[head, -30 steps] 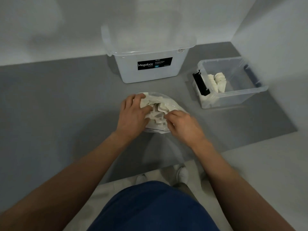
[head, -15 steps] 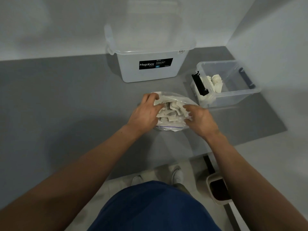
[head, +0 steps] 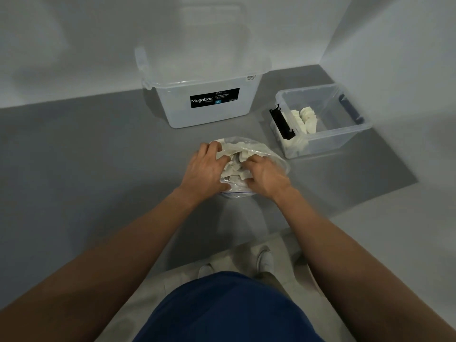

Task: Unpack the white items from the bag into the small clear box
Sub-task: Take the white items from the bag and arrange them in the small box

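Observation:
A clear plastic bag [head: 276, 159] full of white items [head: 234, 156] lies on the grey table in front of me. My left hand [head: 204, 171] grips the bag's left side, fingers curled over its edge. My right hand [head: 265, 176] is inside the bag's mouth, fingers curled around white items; the fingertips are hidden among them. The small clear box [head: 345, 134] stands to the right, with several white items [head: 307, 118] piled against its left end.
A large clear tub [head: 209, 112] with a black Megabox label stands behind the bag. White walls close the back and right. The grey table [head: 86, 156] ends at a front edge near my body.
My right hand has pushed further left into the bag, among the white items. My left hand keeps its grip on the bag's left side. The view has shifted slightly.

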Demonstrator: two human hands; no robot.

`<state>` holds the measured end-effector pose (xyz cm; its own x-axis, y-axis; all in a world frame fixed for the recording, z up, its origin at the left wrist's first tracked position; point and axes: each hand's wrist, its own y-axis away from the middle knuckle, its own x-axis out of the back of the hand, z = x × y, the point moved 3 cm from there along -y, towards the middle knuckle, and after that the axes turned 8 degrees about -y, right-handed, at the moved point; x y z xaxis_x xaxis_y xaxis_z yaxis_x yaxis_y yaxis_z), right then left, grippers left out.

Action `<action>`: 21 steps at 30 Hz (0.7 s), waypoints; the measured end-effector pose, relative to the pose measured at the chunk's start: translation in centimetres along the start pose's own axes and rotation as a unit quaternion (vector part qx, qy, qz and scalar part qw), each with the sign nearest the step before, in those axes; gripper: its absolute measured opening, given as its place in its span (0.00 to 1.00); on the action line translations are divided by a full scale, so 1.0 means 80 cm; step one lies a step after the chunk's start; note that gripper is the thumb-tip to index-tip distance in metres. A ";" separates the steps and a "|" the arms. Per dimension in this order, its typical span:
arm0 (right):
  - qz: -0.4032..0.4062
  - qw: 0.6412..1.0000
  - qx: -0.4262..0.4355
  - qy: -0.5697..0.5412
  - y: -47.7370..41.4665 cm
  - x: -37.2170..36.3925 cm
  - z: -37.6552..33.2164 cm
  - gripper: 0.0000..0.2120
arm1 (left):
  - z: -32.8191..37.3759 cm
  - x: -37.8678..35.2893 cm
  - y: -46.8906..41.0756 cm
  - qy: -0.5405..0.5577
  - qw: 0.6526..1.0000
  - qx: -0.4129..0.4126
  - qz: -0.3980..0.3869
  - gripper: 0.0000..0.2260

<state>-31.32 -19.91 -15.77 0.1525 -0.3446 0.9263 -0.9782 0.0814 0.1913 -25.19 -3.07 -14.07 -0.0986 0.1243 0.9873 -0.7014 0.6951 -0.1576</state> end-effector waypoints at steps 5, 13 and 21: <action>0.102 0.994 0.025 0.023 0.004 0.008 -0.004 0.12 | -0.006 0.006 -0.002 0.024 1.000 0.004 0.006 0.32; 0.216 0.955 0.014 -0.202 0.030 0.058 -0.004 0.07 | -0.012 0.032 -0.010 0.266 0.962 0.038 0.044 0.26; 0.199 0.801 -0.035 -0.563 0.041 0.090 -0.011 0.04 | 0.017 0.050 -0.034 0.622 0.771 0.106 -0.084 0.15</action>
<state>-33.29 -21.30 -8.17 -0.4317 -0.9009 0.0451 -0.9016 0.4325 0.0076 -24.64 -5.40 -9.64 0.6672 0.7201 0.1907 -0.7433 0.6605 0.1064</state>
